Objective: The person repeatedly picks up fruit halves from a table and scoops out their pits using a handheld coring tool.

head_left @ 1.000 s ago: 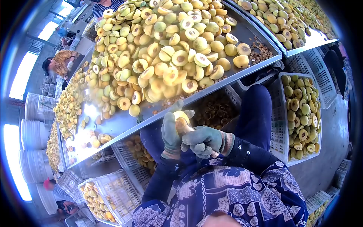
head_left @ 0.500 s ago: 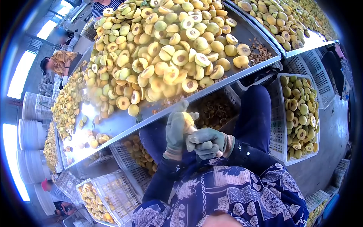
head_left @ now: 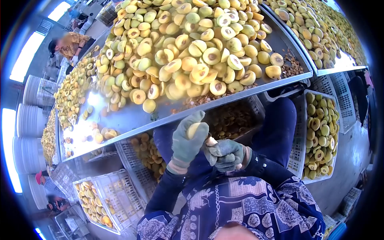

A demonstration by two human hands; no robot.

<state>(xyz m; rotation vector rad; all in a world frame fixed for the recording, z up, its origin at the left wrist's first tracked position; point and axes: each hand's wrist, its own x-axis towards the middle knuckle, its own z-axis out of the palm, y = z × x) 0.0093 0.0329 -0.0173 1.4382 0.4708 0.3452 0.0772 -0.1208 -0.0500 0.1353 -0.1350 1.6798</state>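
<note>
My left hand point(head_left: 187, 141), in a grey-green work glove, is closed around a yellow apricot half point(head_left: 193, 131), which shows between thumb and fingers. Just to its right, my gloved right hand point(head_left: 228, 155) grips a small pitting tool with a pale handle point(head_left: 211, 141). One end of the handle points toward the fruit, and the other pokes out below my fingers. The tool's working tip is hard to make out. Both hands are above my lap, in front of a metal table point(head_left: 176, 118) heaped with halved apricots point(head_left: 176, 52).
Brown pits point(head_left: 293, 66) lie at the table's right corner. A white crate of apricot halves point(head_left: 303, 140) stands to my right, another point(head_left: 120, 200) at lower left. A dark-filled bin point(head_left: 258, 108) sits under the table edge. Another person point(head_left: 72, 46) works at the far left.
My left hand has turned and closed further over the apricot half, and the tool's end has come away from the fruit. The view has shifted slightly.
</note>
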